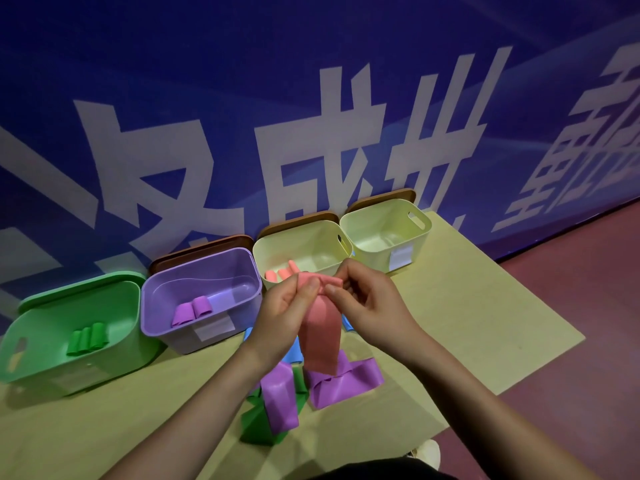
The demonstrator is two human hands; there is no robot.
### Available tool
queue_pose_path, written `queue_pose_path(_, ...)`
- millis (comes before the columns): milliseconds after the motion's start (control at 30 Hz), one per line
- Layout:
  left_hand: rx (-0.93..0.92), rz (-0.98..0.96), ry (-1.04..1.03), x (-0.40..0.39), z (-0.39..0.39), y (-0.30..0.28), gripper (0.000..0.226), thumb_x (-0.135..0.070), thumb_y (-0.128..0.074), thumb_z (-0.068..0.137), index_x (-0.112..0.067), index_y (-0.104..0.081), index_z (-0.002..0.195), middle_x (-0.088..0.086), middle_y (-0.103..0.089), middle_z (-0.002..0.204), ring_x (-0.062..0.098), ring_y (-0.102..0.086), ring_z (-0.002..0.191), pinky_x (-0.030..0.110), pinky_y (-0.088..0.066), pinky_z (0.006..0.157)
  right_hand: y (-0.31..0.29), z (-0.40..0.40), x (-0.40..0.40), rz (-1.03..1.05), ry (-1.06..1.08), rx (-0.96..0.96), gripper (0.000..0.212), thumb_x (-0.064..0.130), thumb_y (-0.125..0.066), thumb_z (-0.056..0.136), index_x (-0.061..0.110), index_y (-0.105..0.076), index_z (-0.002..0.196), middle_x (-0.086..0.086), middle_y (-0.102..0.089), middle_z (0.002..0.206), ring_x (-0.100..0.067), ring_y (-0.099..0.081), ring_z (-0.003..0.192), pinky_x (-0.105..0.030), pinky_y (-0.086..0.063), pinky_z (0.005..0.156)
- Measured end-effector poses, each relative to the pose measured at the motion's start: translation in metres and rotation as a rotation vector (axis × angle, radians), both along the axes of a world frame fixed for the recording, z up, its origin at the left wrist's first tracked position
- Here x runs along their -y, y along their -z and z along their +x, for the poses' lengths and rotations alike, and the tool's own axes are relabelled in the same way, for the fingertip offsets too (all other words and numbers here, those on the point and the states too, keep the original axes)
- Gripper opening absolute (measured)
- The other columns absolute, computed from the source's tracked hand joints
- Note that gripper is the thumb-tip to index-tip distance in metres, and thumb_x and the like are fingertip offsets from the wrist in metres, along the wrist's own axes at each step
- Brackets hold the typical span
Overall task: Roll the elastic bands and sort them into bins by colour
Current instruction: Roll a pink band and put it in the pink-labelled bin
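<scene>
green bin clipped by the frame edge at 9 o'clock. blue bands mostly hidden behind left hand and the hanging pink band. pink rolls in the cream bin half covered by fingers, count unclear. bin labels too blurred to read. white shoe at 5 o'clock partly hidden.

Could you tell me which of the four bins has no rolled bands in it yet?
The far-right yellow bin: it looks bare inside, while the green, purple and other yellow bins each hold rolls.
</scene>
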State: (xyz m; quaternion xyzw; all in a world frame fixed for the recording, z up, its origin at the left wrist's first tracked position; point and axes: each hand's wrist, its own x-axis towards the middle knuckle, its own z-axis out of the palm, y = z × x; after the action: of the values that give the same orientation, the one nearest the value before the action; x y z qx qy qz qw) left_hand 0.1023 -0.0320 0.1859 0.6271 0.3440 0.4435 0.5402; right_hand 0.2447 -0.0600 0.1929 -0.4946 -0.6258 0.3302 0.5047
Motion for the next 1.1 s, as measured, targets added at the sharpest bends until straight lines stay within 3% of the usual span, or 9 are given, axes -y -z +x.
queue_pose_path(167, 0.043, -0.044, 0.026, -0.001, 0.002, 0.006, 0.028, -0.022, -0.047, 0.089, -0.023, -0.075, 0.090, -0.007, -0.074, 0.096, 0.010, -0.067, 0.098, 0.020, -0.050, 0.087, 0.005, 0.007, 0.003, 0.010, 0.008, -0.031, 0.021, 0.022, -0.061, 0.085, 0.004, -0.056, 0.074, 0.013, -0.045, 0.057, -0.003, -0.037, 0.056, -0.016, -0.032, 0.053)
queue_pose_path(300, 0.167, -0.243, 0.022, 0.001, 0.010, 0.004, 0.021, -0.031, -0.058, 0.088, -0.027, -0.078, 0.086, 0.000, -0.074, 0.096, 0.012, -0.067, 0.094, 0.023, -0.052, 0.082, 0.008, 0.005, 0.001, 0.044, 0.065, -0.060, 0.012, 0.017, -0.060, 0.086, 0.008, -0.068, 0.088, -0.002, -0.064, 0.077, -0.012, -0.056, 0.070, -0.026, -0.046, 0.063)
queue_pose_path(533, 0.291, -0.453, -0.017, -0.005, 0.012, 0.006, 0.035, -0.033, -0.049, 0.088, -0.010, -0.074, 0.095, 0.009, -0.071, 0.097, 0.016, -0.065, 0.091, 0.029, -0.051, 0.080, 0.016, 0.022, -0.006, 0.306, 0.063, 0.324, 0.034, 0.001, -0.059, 0.086, 0.016, -0.069, 0.115, -0.007, -0.062, 0.093, -0.015, -0.060, 0.086, -0.029, -0.049, 0.074)
queue_pose_path(600, 0.233, -0.382, -0.029, -0.004, 0.013, 0.010, 0.026, -0.023, -0.048, 0.093, -0.008, -0.069, 0.099, 0.005, -0.072, 0.094, 0.013, -0.064, 0.088, 0.023, -0.051, 0.076, 0.013, 0.024, -0.006, 0.260, -0.009, 0.274, 0.044, -0.006, -0.052, 0.083, 0.017, -0.067, 0.117, -0.007, -0.062, 0.099, -0.014, -0.059, 0.094, -0.027, -0.049, 0.080)
queue_pose_path(700, 0.105, -0.276, -0.076, -0.002, 0.015, 0.017, 0.027, -0.017, -0.046, 0.099, -0.025, -0.069, 0.089, -0.006, -0.070, 0.087, 0.010, -0.060, 0.083, 0.028, -0.046, 0.074, 0.005, 0.022, -0.002, 0.057, -0.091, 0.056, 0.050, -0.003, -0.044, 0.080, 0.020, -0.062, 0.120, -0.003, -0.061, 0.106, -0.007, -0.057, 0.101, -0.016, -0.044, 0.086)
queue_pose_path(800, 0.026, -0.177, -0.089, -0.004, 0.014, 0.019, 0.016, -0.022, -0.051, 0.097, -0.023, -0.064, 0.088, -0.003, -0.063, 0.085, 0.015, -0.056, 0.083, 0.035, -0.043, 0.078, 0.004, 0.017, -0.001, -0.098, 0.030, -0.087, 0.029, 0.009, -0.059, 0.090, 0.023, -0.064, 0.115, 0.005, -0.064, 0.092, -0.001, -0.057, 0.083, -0.015, -0.045, 0.076)
queue_pose_path(900, 0.014, -0.128, -0.092, -0.004, 0.013, 0.017, 0.016, -0.025, -0.053, 0.094, -0.011, -0.061, 0.095, 0.003, -0.060, 0.085, 0.015, -0.053, 0.082, 0.035, -0.042, 0.075, 0.009, 0.015, -0.003, -0.080, 0.084, 0.012, 0.006, 0.024, -0.068, 0.084, 0.029, -0.069, 0.086, 0.004, -0.064, 0.072, -0.009, -0.054, 0.067, -0.025, -0.044, 0.063)
queue_pose_path(1000, 0.052, -0.229, -0.126, -0.002, 0.014, 0.016, 0.015, -0.023, -0.053, 0.096, -0.021, -0.068, 0.092, 0.000, -0.067, 0.089, 0.017, -0.060, 0.087, 0.036, -0.046, 0.078, 0.012, 0.013, -0.004, -0.063, 0.088, -0.046, 0.008, 0.024, -0.065, 0.082, 0.021, -0.071, 0.084, 0.000, -0.065, 0.070, -0.011, -0.056, 0.065, -0.034, -0.047, 0.062)
queue_pose_path(1100, 0.101, -0.349, -0.136, -0.002, 0.017, 0.015, 0.023, -0.040, -0.057, 0.084, -0.024, -0.073, 0.088, 0.004, -0.072, 0.097, 0.020, -0.065, 0.094, 0.038, -0.048, 0.088, 0.012, 0.009, -0.004, -0.077, 0.084, -0.146, 0.015, 0.025, -0.065, 0.080, 0.017, -0.072, 0.092, -0.010, -0.066, 0.073, -0.014, -0.056, 0.063, -0.034, -0.047, 0.059)
